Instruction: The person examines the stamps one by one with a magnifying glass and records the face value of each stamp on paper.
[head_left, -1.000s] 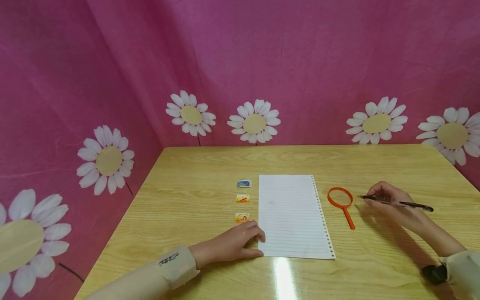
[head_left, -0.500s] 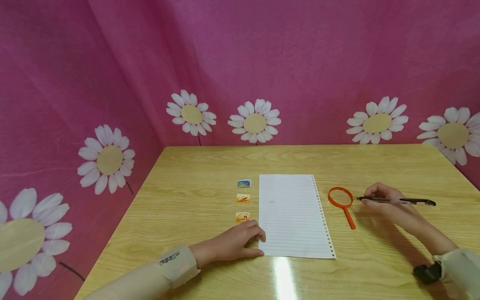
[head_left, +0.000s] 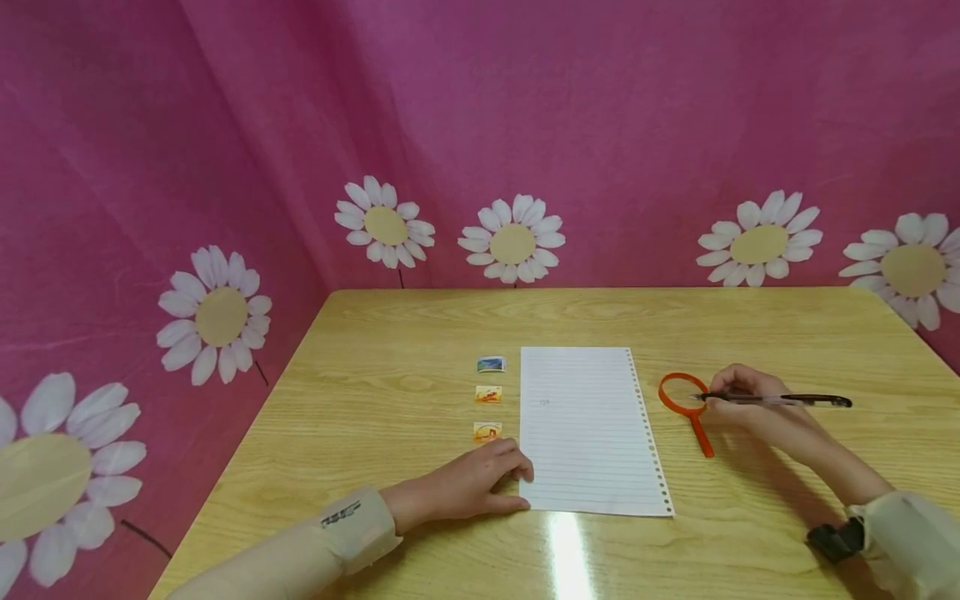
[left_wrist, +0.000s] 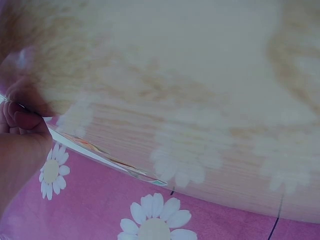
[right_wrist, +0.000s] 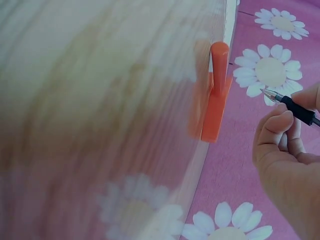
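Observation:
In the head view my left hand (head_left: 483,479) rests at the lower left edge of a lined sheet of paper (head_left: 592,450), thumb and fingertips touching it. A small faint mark shows in the paper's upper left part. My right hand (head_left: 765,408) pinches a pen (head_left: 795,400), tip pointing left, above the table. The tip overlaps the ring of an orange magnifying glass (head_left: 699,433) lying right of the paper. The right wrist view shows the pen tip (right_wrist: 270,93) uncapped, with the magnifying glass (right_wrist: 215,110) to its left.
Three small stamps lie in a column left of the paper: a blue one (head_left: 491,364), a yellow one (head_left: 488,395) and another yellow one (head_left: 487,431) just beyond my left fingers. Behind the wooden table (head_left: 375,367) hangs a pink cloth (head_left: 600,125) with white flowers.
My right hand has moved left with the pen, bringing its tip over the magnifying glass's ring. The left hand stays on the paper's edge.

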